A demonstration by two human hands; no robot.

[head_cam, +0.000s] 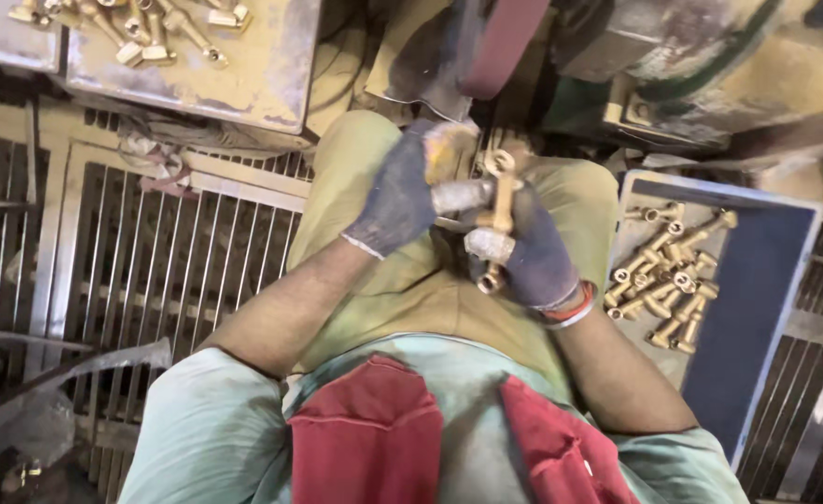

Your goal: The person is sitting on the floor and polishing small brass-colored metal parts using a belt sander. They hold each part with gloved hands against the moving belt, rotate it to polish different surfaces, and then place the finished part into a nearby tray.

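Polishing in hand, apparently: brass fitting at frame centre, gripped by gloved left hand and right hand, just below sanding belt. Next, likely steady pressure against belt. Right: blue tray of fittings; upper left, metal tray with more.

Fittings in tray, right of lap.

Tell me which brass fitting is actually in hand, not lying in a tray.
The brass fitting held upright between both gloved hands, left hand and right hand. The others lie loose in the blue tray and the upper-left tray.
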